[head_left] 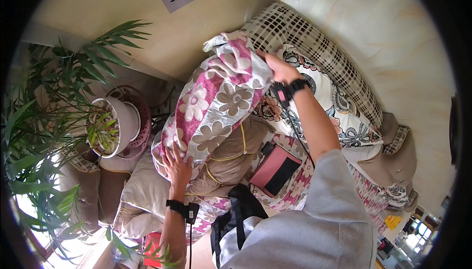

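A pink and silver-grey flowered sofa cover [211, 104] with a fringed end is draped over the back of the sofa, bunched at its top. My right hand [281, 67] grips its upper right edge, the fingers partly hidden by the fabric. Lower down on the left, my left hand [178, 167] lies on the cover with its fingers spread. Beneath the cover, brown cushions with yellow piping [231, 156] show. A white patterned pillow [322, 99] leans just right of my right hand. Both wrists wear black straps with small devices and cables.
A potted palm [118, 126] stands at the left, its fronds reaching towards the sofa. A checked cushion [314, 38] rests against the wall. On the flowered seat lies a pink and black flat case [276, 169]. A pale cushion [145, 188] sits left of my left hand.
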A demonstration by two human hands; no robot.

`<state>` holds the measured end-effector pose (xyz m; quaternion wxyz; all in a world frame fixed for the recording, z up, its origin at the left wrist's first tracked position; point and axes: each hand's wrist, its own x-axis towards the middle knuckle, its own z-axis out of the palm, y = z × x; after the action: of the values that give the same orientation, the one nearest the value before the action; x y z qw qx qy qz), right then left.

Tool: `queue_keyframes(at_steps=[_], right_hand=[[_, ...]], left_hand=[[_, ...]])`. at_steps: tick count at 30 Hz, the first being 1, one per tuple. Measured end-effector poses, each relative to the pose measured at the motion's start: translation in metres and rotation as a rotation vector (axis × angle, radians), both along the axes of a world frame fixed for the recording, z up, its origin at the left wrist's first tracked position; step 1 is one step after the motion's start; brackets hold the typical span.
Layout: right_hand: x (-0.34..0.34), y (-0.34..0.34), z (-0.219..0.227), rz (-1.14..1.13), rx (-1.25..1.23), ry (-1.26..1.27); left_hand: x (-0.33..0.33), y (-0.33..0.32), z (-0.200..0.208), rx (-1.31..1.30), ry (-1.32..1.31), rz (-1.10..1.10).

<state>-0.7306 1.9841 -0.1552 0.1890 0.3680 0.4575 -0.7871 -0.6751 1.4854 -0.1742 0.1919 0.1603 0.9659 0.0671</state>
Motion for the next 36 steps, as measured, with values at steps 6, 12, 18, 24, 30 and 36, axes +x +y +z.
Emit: queue_keyframes(at_steps=[6,12,18,24,30,36], right_hand=[[-0.024,-0.022,0.007,0.631,0.796,0.055],[0.017,0.056,0.044,-0.288,1.560,0.514],[0.056,0.008,0.006,0.155,0.724,0.171],[0.109,-0.101,0.019,0.957,1.356,0.497],[0.157,-0.153,0.017,1.165,0.914,0.593],[0.082,-0.133,0.005,0.420,0.691,0.161]], left_hand=[[0.003,-0.006,0.001,0.024,0.050,-0.013],[0.002,-0.004,0.014,0.030,0.022,-0.015],[0.001,-0.009,0.011,0.016,0.010,0.004],[0.006,-0.010,0.005,0.005,0.046,0.009],[0.005,-0.010,0.000,-0.001,0.051,0.002],[0.005,-0.016,-0.005,-0.016,0.056,0.038]])
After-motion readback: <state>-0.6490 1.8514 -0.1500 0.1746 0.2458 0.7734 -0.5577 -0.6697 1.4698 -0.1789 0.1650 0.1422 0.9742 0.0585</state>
